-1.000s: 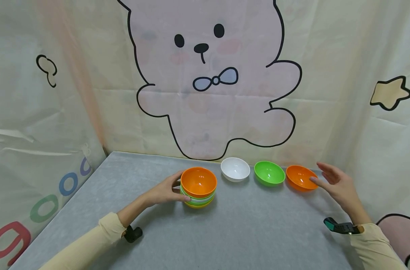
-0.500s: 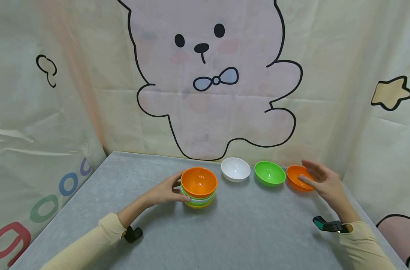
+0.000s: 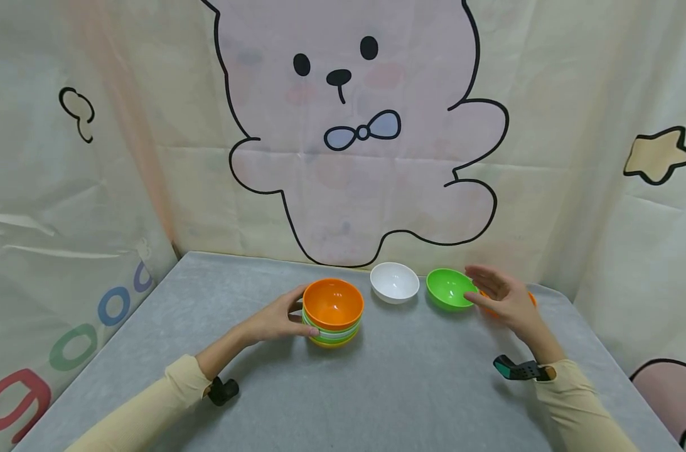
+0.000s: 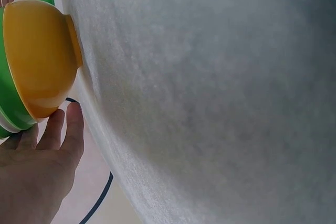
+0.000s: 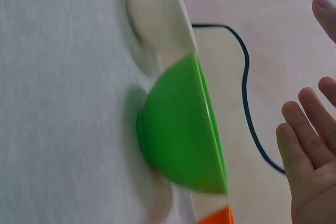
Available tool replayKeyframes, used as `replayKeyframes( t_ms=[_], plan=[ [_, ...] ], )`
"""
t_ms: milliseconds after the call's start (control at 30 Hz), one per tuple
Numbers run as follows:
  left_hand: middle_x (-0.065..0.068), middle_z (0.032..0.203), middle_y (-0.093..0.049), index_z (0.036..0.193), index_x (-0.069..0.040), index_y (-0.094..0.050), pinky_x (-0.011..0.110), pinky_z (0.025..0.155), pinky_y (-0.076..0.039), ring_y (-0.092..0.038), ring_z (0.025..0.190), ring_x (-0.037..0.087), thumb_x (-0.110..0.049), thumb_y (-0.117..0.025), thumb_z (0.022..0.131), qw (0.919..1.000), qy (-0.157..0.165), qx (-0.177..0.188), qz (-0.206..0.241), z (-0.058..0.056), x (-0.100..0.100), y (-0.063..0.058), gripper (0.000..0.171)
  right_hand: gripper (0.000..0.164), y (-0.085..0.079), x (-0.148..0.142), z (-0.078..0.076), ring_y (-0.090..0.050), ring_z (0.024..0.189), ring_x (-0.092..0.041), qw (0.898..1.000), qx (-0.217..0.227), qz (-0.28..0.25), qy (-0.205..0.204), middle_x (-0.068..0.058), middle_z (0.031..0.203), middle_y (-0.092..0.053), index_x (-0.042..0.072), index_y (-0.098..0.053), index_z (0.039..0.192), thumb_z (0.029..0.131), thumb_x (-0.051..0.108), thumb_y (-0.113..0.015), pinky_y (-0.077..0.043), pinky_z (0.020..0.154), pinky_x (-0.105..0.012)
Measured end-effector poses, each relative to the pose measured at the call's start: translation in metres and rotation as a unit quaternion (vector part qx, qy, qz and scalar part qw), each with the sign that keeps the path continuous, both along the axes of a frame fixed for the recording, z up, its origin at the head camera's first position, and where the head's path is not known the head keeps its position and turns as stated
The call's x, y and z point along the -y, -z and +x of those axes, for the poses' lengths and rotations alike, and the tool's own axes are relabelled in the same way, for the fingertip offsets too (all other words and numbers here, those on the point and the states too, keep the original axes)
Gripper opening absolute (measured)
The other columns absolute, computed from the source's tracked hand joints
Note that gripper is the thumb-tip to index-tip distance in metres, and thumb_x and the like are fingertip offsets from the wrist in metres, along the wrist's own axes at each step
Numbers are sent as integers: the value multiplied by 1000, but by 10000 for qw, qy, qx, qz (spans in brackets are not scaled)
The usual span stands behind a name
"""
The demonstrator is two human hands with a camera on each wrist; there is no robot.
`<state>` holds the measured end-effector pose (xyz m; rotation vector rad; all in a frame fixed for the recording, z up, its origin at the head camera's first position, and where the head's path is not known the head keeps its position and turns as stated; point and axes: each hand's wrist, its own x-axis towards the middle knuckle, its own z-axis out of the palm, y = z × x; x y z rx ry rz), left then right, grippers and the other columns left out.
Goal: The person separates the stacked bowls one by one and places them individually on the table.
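My left hand (image 3: 275,319) holds a stack of bowls (image 3: 332,307) from its left side, thumb in front and fingers behind. An orange bowl tops the stack, with green and white rims below it and a yellow bowl (image 4: 44,59) at the bottom. My right hand (image 3: 506,304) hovers with fingers extended and nothing in its grasp. It overlaps the right rim of a green bowl (image 3: 447,290) and mostly hides an orange bowl (image 3: 533,299) behind it. In the right wrist view, the fingers are apart from the green bowl (image 5: 181,129).
A white bowl (image 3: 395,282) stands between the stack and the green bowl, near the back of the grey-covered table (image 3: 388,389). Behind the table hangs a curtain (image 3: 343,207) printed with a bear. More curtain flanks it on both sides.
My right hand has moved left, from the right side of the orange bowl across it to the green bowl's right rim. The left hand and the stack have stayed in place.
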<state>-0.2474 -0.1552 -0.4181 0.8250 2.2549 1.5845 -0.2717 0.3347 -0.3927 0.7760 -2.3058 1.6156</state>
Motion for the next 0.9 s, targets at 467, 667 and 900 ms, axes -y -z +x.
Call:
replayKeyframes(
  t_ms=[467,667,900],
  plan=[
    [7,153,-42,157,-13,-35,44,105,-46,-45,136,34,-23,-83,88,10000,-1,29,5,-1,0,1,84,57,5,43,-10,-50,130,-37,9985,299,81,-454,-31,140,-51,-5,-52,141,90,-2,-76,-43,105,-27],
    [7,153,-43,156,-13,-35,44,105,-46,-45,136,34,-23,-83,88,10000,3,65,10,-1,0,1,84,56,7,60,-9,-49,129,-43,9964,192,15,-830,-25,139,-55,-9,-50,140,89,-7,-74,-43,105,-33],
    [6,153,-43,157,-13,-35,44,105,-46,-45,137,33,-22,-83,88,10000,46,29,27,-2,0,1,84,55,7,81,-12,-51,130,-40,9944,217,-9,-1034,-22,139,-55,-8,-52,140,89,-7,-75,-42,106,-37]
  ],
)
